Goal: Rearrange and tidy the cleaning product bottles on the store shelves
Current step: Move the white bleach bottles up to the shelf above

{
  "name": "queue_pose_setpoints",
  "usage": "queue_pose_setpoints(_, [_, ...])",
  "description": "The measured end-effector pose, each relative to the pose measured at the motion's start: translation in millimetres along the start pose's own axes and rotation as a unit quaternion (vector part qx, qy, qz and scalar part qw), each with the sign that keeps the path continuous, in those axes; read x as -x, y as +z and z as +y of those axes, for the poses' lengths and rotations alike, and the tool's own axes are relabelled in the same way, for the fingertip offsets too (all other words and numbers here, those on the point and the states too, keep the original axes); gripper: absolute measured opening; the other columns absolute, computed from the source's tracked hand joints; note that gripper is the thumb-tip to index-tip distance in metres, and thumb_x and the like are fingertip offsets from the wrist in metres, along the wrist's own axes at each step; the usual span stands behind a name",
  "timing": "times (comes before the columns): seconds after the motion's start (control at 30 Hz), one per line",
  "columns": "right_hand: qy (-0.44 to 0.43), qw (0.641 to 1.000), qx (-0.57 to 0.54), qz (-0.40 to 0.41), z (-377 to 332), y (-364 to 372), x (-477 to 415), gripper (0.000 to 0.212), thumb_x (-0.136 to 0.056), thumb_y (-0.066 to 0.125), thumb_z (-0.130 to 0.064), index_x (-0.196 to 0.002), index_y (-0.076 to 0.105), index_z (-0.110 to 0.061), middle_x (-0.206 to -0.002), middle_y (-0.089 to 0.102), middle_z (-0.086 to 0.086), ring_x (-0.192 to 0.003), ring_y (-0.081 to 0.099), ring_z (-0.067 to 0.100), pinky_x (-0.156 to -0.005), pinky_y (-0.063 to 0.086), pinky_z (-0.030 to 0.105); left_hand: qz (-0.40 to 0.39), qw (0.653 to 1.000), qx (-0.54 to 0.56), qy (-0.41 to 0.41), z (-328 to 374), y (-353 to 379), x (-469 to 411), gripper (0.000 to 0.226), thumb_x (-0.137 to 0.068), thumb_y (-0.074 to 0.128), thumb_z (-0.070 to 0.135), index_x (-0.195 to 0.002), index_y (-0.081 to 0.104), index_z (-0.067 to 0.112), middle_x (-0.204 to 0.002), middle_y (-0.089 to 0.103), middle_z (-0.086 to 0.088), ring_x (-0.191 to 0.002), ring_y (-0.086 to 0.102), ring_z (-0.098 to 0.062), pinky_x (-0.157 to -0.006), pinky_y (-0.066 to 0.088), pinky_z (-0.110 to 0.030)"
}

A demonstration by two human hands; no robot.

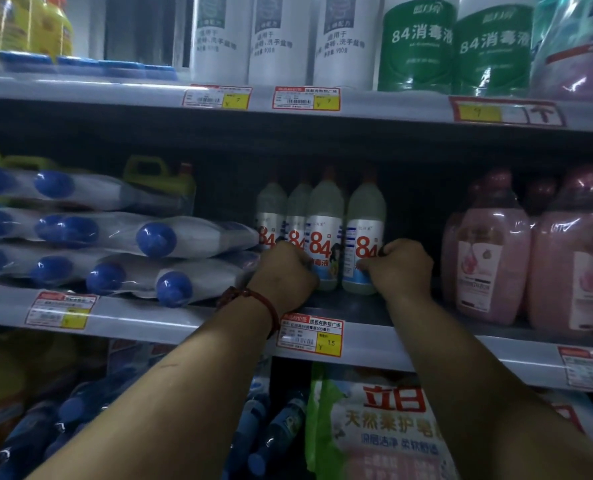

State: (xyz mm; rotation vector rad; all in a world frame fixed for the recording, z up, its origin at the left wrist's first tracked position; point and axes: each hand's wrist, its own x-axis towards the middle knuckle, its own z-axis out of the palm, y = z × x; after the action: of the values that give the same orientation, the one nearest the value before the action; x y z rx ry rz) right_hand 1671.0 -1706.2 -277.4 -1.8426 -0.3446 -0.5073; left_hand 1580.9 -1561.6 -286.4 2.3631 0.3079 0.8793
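At the front edge of the grey metal middle shelf [374, 308], four small white plastic bottles with red "84" labels [324, 233] stand upright and close together. The left hand [284, 268] curls around the low part of the left ones, and the right hand [400, 268] grips the rightmost bottle [364, 230]. Gripped so low, these tall bottles may tip. A bump may also slide the plastic-wrapped packs of white bottles with blue caps [191, 237] lying just beside.

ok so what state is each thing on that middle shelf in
84 bottles: four, upright, side by side
left hand: grips one of the left 84 bottles
right hand: grips the rightmost 84 bottle
blue-cap bottles: on their sides, stacked, wrapped
pink bottles: upright, wrapped
yellow jug: upright behind the stack
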Motion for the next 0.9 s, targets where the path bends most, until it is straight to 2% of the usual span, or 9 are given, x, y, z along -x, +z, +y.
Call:
queue_pose_setpoints(0.07, [-0.005, 1.0, 0.005, 0.001, 1, 1, -1, 0.039, -0.078, 0.086, -0.016, -0.112, 0.07, -0.004, -0.118, 0.07, 0.014, -0.106, 0.07, 0.029, -0.075, 0.055, 0.032, -0.002, 1.0, -0.001, 0.0, 0, 0, 0, 0.021, -0.092, 0.071, 0.014, -0.112, 0.076, 0.011, -0.115, 0.07, -0.003, -0.11, 0.064, -0.02, -0.101, 0.054, -0.039])
queue_pose_setpoints(0.2, [-0.008, 1.0, 0.011, -0.001, 2, 2, -1, 0.04, -0.079, 0.085, -0.015, -0.114, 0.068, -0.004, -0.119, 0.07, 0.015, -0.105, 0.07, 0.028, -0.07, 0.052, 0.029, -0.009, 1.0, -0.009, -0.002, 0, 0, -1, 0.021, -0.093, 0.07, 0.016, -0.112, 0.075, 0.012, -0.116, 0.07, -0.003, -0.109, 0.064, -0.019, -0.1, 0.054, -0.039])
queue_pose_setpoints(0.27, [-0.009, 1.0, 0.014, 0.0, 1, 3, -1, 0.041, -0.08, 0.084, -0.015, -0.115, 0.067, -0.003, -0.119, 0.069, 0.015, -0.105, 0.07, 0.029, -0.069, 0.053, 0.029, 0.008, 1.0, 0.004, -0.003, 1, 1, -1, 0.019, -0.093, 0.07, 0.018, -0.11, 0.076, 0.012, -0.112, 0.071, -0.002, -0.102, 0.064, -0.017, -0.089, 0.056, -0.03])
queue_pose_setpoints(0.37, [-0.013, 0.999, 0.031, -0.015, -6, -2, -1, 0.044, -0.082, 0.082, -0.014, -0.121, 0.066, -0.002, -0.122, 0.069, 0.017, -0.107, 0.069, 0.03, -0.075, 0.055, 0.033, 0.037, 0.999, 0.026, 0.001, 7, 2, 3, 0.02, -0.095, 0.067, 0.021, -0.108, 0.075, 0.009, -0.105, 0.072, -0.004, -0.087, 0.061, -0.012, -0.065, 0.046, -0.018])
queue_pose_setpoints(0.47, [-0.041, 0.995, 0.073, -0.055, -17, -13, 10, 0.05, -0.083, 0.081, -0.013, -0.128, 0.061, -0.001, -0.126, 0.066, 0.017, -0.112, 0.067, 0.031, -0.079, 0.052, 0.033, 0.088, 0.995, 0.039, 0.031, 14, -2, 14, 0.019, -0.096, 0.064, 0.021, -0.105, 0.075, 0.009, -0.102, 0.074, -0.006, -0.092, 0.067, -0.017, -0.082, 0.058, -0.033])
queue_pose_setpoints(0.53, [-0.099, 0.986, 0.097, -0.093, -20, -23, 23, 0.051, -0.084, 0.08, -0.014, -0.129, 0.058, -0.003, -0.126, 0.066, 0.016, -0.111, 0.066, 0.028, -0.08, 0.049, 0.029, 0.117, 0.988, 0.084, 0.052, 16, -11, 25, 0.018, -0.094, 0.065, 0.018, -0.108, 0.074, 0.01, -0.102, 0.075, -0.005, -0.096, 0.07, -0.018, -0.091, 0.059, -0.04])
queue_pose_setpoints(0.63, [-0.193, 0.966, 0.09, -0.148, -22, -42, 47, 0.046, -0.086, 0.078, -0.017, -0.128, 0.061, -0.011, -0.125, 0.067, 0.01, -0.104, 0.064, 0.019, -0.085, 0.048, 0.025, 0.096, 0.987, 0.077, 0.101, 12, -28, 50, 0.032, -0.093, 0.069, 0.022, -0.123, 0.068, 0.012, -0.117, 0.073, -0.003, -0.107, 0.068, -0.015, -0.098, 0.056, -0.037])
queue_pose_setpoints(0.73, [-0.244, 0.947, 0.113, -0.174, -27, -66, 72, 0.051, -0.088, 0.076, -0.022, -0.136, 0.057, -0.019, -0.134, 0.061, 0.005, -0.112, 0.062, 0.018, -0.094, 0.049, 0.028, 0.068, 0.986, 0.012, 0.153, 2, -47, 86, 0.041, -0.09, 0.071, 0.031, -0.128, 0.065, 0.017, -0.121, 0.071, 0.001, -0.107, 0.068, -0.011, -0.096, 0.055, -0.03])
queue_pose_setpoints(0.9, [-0.311, 0.912, 0.158, -0.217, -37, -83, 122, 0.061, -0.085, 0.077, -0.026, -0.142, 0.054, -0.023, -0.143, 0.056, 0.0, -0.125, 0.054, 0.016, -0.095, 0.036, 0.018, 0.05, 0.972, -0.072, 0.216, -9, -75, 151, 0.039, -0.086, 0.077, 0.028, -0.122, 0.068, 0.016, -0.112, 0.071, 0.003, -0.102, 0.067, -0.011, -0.086, 0.055, -0.025])
